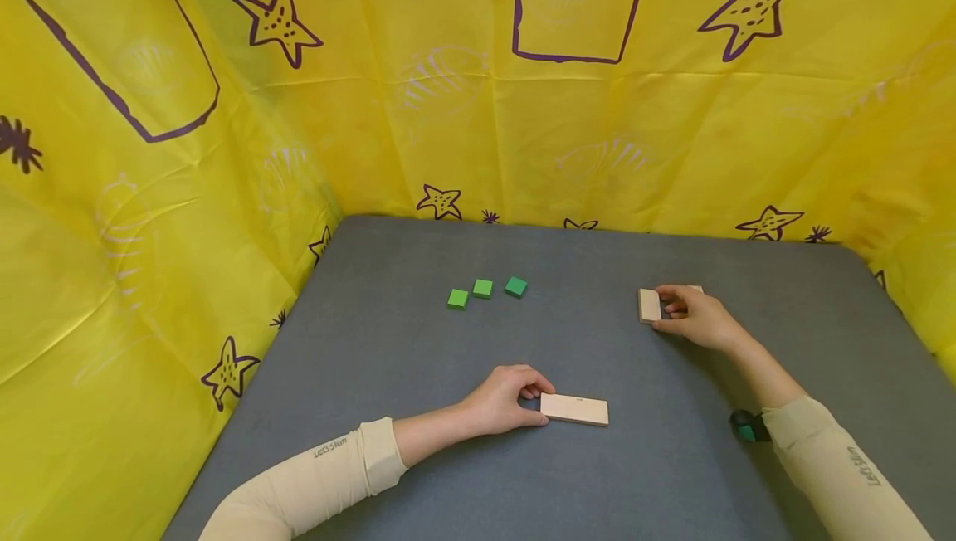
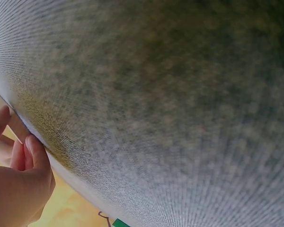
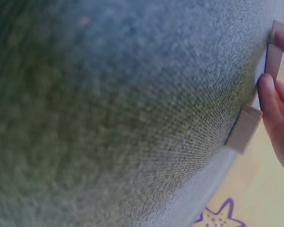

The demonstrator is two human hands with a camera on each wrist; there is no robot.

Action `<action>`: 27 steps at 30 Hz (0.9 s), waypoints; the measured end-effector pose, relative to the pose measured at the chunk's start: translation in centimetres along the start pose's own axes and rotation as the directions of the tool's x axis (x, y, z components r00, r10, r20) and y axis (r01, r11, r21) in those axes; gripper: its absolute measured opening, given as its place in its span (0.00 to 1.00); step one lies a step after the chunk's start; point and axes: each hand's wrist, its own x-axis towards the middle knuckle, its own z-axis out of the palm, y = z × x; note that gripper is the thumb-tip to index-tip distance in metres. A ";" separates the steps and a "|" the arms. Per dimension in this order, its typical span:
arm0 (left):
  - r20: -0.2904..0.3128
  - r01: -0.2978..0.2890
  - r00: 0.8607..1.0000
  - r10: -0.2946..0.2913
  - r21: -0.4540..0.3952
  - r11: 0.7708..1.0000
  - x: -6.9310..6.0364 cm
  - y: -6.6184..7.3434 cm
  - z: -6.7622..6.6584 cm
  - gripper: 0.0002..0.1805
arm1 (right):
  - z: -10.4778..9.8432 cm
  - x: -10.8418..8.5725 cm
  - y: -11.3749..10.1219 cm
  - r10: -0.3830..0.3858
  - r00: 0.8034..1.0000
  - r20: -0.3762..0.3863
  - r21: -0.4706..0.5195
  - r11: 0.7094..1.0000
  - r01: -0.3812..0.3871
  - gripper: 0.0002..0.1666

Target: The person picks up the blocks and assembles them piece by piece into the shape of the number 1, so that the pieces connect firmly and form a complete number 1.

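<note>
Bright yellow cloth [image 1: 523, 134] glows around the table, drawn with dotted, purple-outlined starfish, spiky purple bursts and faint whitish fish with striped bodies. The tabletop [image 1: 418, 342] is plain grey. Two tiles [image 1: 458, 299] [image 1: 483, 289] shine light lime green, and the third tile [image 1: 516, 287] a deeper, bluer green. The long block [image 1: 574, 409] and short block [image 1: 648, 306] are pale wood, and both sleeves [image 1: 306, 475] [image 1: 844, 475] cream with dark lettering.

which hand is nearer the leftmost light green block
Left. The left hand is in front of that light green block, slightly right; the right hand is well off to its right.
</note>
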 end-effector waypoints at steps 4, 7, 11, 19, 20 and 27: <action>0.001 0.001 1.000 -0.001 -0.003 1.000 0.0 0.0 0.0 0.17 | 0.0 0.0 0.0 -0.002 1.000 -0.007 0.003 1.000 0.002 0.37; 0.003 0.003 1.000 -0.003 -0.006 1.000 -0.1 -0.1 0.0 0.17 | 0.0 0.0 0.1 0.000 1.000 -0.018 -0.004 1.000 0.000 0.38; 0.006 0.003 1.000 -0.003 -0.015 1.000 -0.1 -0.1 0.0 0.17 | 0.2 -0.1 0.2 0.000 0.999 -0.037 -0.022 1.000 -0.001 0.38; 0.007 -0.003 1.000 0.003 -0.026 1.000 -0.1 -0.1 -0.1 0.17 | 0.9 -0.5 -0.5 -0.023 0.997 -0.072 -0.026 0.999 0.021 0.38; 0.006 -0.003 1.000 0.003 -0.029 1.000 -0.1 -0.1 -0.1 0.16 | 1.0 -0.5 -0.5 -0.024 0.997 -0.078 -0.024 0.999 0.022 0.38; 0.007 -0.001 1.000 0.001 -0.042 0.999 -0.1 -0.1 -0.1 0.16 | 1.6 -0.7 -1.6 0.000 0.995 -0.103 0.018 1.000 0.002 0.38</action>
